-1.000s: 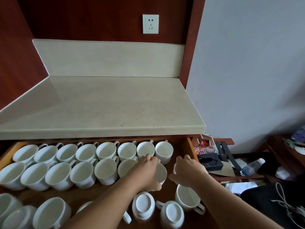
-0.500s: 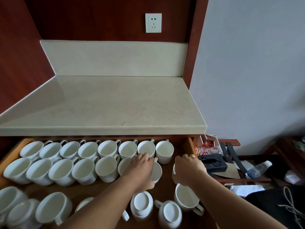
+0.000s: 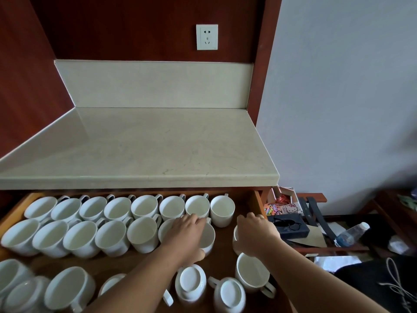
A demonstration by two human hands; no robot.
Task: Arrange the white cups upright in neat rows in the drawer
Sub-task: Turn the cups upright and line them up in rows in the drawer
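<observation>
Left hand (image 3: 187,236) is clamped from above on the row-two cup (image 3: 208,237), fingers curled over its rim. Right hand (image 3: 255,233) is curled over the end cup (image 3: 235,239), which is mostly hidden beneath it. The grip there is judged, not fully seen. Both cups sit in the drawer (image 3: 257,204) under the bench (image 3: 146,150), with the hands near each other but apart.

Step judged: second row being closed up at its right end.
- Row-two cup to be slid left until it touches the neighbour half-covered by the left hand.
- End cup to be set just right of it, in line with the last back-row cup.
- Handles to be turned the same way as the back row's, up and to the right.
- Cups to be kept low. Rim-to-rim knocks are the chip risk.

Count, visible only:
- Back row (image 3: 144,206), beyond the fingertips: 8 upright.
- Second row: 5 left of the left hand, 1 partly under it, 1 gripped.
- Under the right hand: 1.
- Beside the right forearm: 1 upright cup (image 3: 252,272).
- Between the forearms: 2 inverted cups (image 3: 190,282).
- Under the left forearm: 1, partly hidden.
- Far left of the left forearm: 3 loose cups (image 3: 70,288), orientation unclear.

Total: 23 seen.
</observation>
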